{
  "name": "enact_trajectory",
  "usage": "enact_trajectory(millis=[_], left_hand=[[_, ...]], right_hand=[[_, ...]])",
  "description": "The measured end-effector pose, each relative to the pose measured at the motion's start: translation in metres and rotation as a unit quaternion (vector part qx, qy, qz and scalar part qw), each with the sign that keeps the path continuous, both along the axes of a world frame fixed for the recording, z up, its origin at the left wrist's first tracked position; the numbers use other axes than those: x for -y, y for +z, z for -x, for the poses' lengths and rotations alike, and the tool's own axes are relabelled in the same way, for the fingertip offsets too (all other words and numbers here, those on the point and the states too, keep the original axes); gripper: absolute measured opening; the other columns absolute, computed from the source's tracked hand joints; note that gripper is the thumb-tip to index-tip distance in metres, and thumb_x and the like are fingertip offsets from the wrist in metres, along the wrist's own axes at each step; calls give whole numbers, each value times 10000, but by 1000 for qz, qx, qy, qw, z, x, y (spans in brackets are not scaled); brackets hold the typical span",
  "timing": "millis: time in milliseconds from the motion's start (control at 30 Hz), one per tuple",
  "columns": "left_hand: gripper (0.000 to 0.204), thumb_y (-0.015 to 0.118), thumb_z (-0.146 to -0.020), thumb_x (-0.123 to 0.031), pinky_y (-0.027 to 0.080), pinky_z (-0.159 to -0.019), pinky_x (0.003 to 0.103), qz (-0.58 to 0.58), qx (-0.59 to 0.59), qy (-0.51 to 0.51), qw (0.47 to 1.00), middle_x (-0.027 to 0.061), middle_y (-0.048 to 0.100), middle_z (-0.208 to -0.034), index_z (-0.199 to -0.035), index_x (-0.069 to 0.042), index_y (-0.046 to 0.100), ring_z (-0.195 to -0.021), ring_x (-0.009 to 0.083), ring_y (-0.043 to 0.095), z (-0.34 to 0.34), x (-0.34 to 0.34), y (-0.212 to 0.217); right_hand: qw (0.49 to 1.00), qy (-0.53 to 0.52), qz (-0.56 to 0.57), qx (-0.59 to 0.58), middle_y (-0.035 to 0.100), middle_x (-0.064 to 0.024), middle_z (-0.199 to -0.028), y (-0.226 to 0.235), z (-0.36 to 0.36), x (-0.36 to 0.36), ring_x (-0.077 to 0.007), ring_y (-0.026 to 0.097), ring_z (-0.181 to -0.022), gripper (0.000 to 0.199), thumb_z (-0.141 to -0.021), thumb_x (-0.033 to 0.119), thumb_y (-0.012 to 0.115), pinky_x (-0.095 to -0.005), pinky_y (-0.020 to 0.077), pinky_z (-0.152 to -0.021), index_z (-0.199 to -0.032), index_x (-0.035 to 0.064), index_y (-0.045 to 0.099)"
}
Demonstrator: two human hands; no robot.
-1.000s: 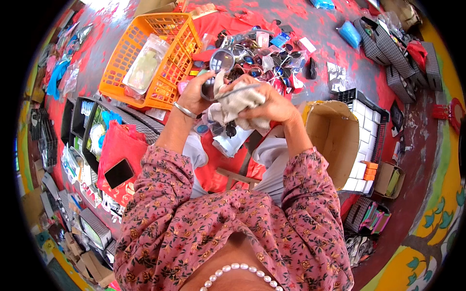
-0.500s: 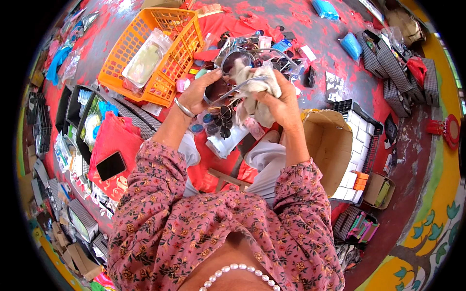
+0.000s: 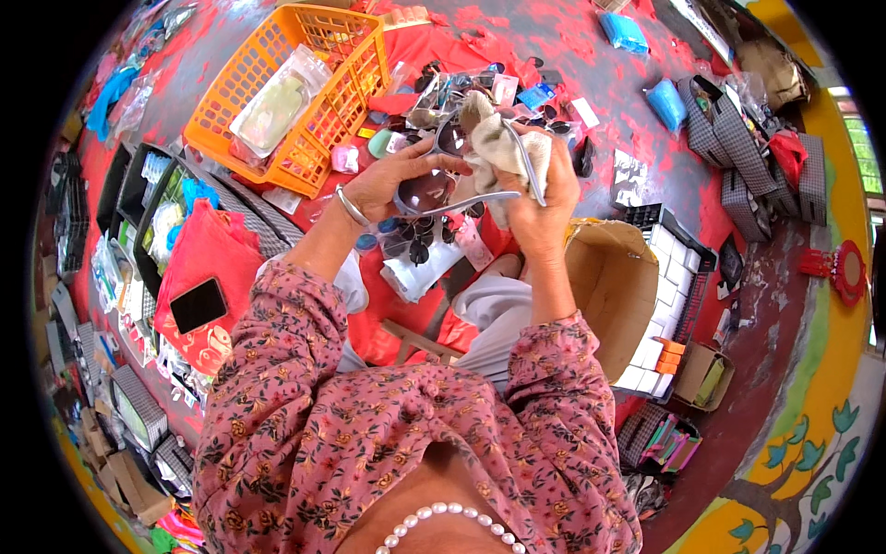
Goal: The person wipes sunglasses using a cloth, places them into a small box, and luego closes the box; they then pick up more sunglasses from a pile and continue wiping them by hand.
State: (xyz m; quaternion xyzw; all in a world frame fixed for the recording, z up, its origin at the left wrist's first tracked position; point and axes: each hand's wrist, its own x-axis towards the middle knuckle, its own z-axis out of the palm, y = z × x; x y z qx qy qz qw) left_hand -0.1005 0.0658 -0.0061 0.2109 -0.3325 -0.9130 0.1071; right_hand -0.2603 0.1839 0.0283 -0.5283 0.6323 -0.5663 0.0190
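Between my hands is a pair of sunglasses (image 3: 425, 191) with large dark lenses and pale grey temples. My left hand (image 3: 399, 183) grips the frame near the lenses, and a silver bangle circles that wrist. A crumpled cream cloth (image 3: 499, 148) is bunched in my right hand (image 3: 543, 198), pressed against the far lens. One temple crosses over the cloth beside my right fingers; the other points toward me. Under and beyond my hands lies a pile of more sunglasses (image 3: 422, 242) and small packets, partly hidden by my hands.
An orange plastic basket (image 3: 318, 152) holding a clear-wrapped package stands at the far left. A phone (image 3: 198, 306) lies on red cloth at the left. To the right are an open cardboard box (image 3: 604, 286) and a black crate (image 3: 699, 256) of small white boxes. Blue packets (image 3: 624, 34) lie farther off.
The sunglasses have turned in my hands, so the temples now point toward me and to the right. The cloth has shifted across the far lens with my right hand.
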Motion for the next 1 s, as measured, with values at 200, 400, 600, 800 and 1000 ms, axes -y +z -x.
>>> enact_trajectory(millis=[200, 400, 600, 800, 1000], left_hand=[[571, 473, -783, 63, 510, -800, 311, -64, -39, -4, 997, 86, 537, -1138, -1315, -87, 333, -961, 175, 580, 6, -10, -4], [646, 444, -697, 106, 495, -812, 286, -9, 16, 20, 1000, 64, 523, -1022, -1303, -98, 353, -916, 153, 565, 15, -19, -15], [624, 420, -601, 101, 515, -753, 298, -39, 20, 30, 999, 99, 543, -1058, -1216, -2, 417, -877, 188, 600, 8, -9, -16], [677, 407, -602, 99, 460, -822, 242, 10, -1, 43, 999, 68, 536, -1045, -1267, -24, 399, -949, 149, 554, 10, -18, -8], [678, 417, -596, 81, 480, -777, 273, 13, 4, 68, 998, 73, 539, -1043, -1264, -33, 402, -896, 175, 569, 7, -8, -11]], right_hand=[[992, -115, -3, -45, 559, -134, -1012, -30, -12, 14, -319, 570, -894, 444, -608, 55, 684, -372, 457, -770, -1036, 50, 565], [986, -86, -99, -101, 551, -130, -1056, -38, -16, 20, -311, 553, -949, 422, -623, 67, 708, -355, 441, -812, -1015, 24, 558], [987, 116, -109, -31, 582, -103, -1083, -29, 0, 18, -291, 529, -984, 340, -582, -4, 657, -358, 399, -867, -916, 50, 627], [961, -146, -65, -227, 572, -41, -1050, -35, -17, 24, -287, 509, -874, 419, -583, 72, 656, -388, 389, -738, -994, 134, 600], [993, 87, -81, -24, 611, -73, -1046, -31, -11, 24, -285, 532, -904, 442, -518, -53, 621, -351, 414, -849, -938, 85, 641]])
